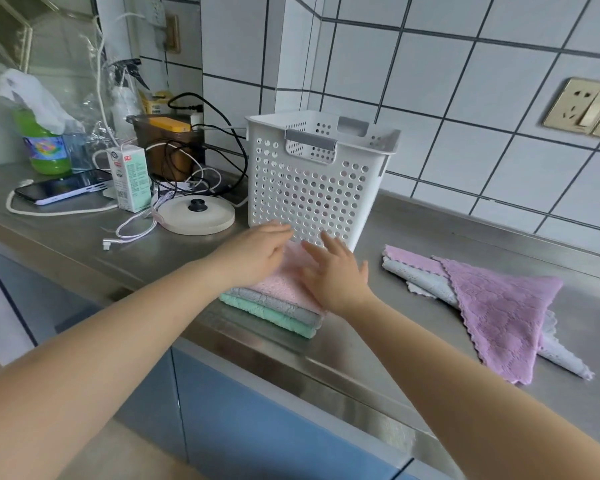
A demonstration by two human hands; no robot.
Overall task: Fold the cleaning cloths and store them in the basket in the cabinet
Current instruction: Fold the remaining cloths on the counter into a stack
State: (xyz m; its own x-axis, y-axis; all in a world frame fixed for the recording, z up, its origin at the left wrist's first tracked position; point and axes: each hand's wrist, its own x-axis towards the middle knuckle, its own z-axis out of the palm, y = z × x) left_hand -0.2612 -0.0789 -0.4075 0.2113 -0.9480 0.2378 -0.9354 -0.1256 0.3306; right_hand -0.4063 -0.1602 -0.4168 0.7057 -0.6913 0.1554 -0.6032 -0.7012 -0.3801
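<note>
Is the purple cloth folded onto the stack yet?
No, the purple cloth lies unfolded on the counter, right of the folded stack.

Stainless-steel countertop point(430, 233), bearing: white perforated basket point(312, 178), upright; stack of folded cloths point(278, 306) just in front of the basket; unfolded purple and white cloths point(499, 306) to its right; round kettle base point(196, 216), milk carton point(129, 178), smartphone point(63, 190), green bottle point(45, 147) and tangled cables point(132, 226) to its left.
</note>
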